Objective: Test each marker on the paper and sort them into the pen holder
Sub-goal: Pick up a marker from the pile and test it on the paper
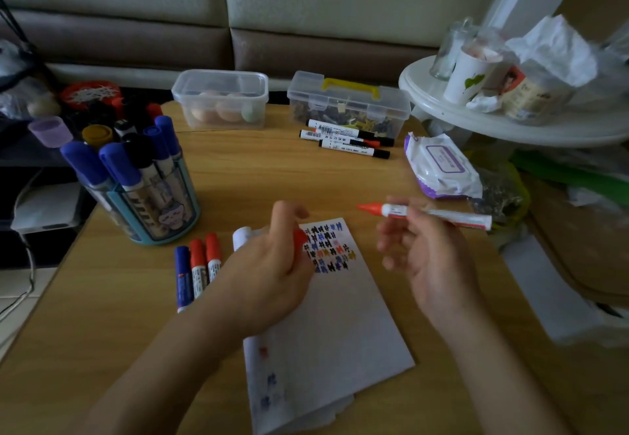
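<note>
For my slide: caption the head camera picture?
Left hand holds a red cap over the paper; right hand holds the uncapped marker.

uncapped red marker (437,214) level at centre right, tip left; its cap (299,241) over scribbled paper (340,325), lower centre; full holder (153,218) upright at left, three markers (197,273) beside it.

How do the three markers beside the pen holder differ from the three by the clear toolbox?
The thick markers beside the pen holder have blue, red and red caps, pointing away from the person. The thin markers by the toolbox have black, red and black caps, pointing right. Both sets lie capped on the table, with white barrels.
</note>
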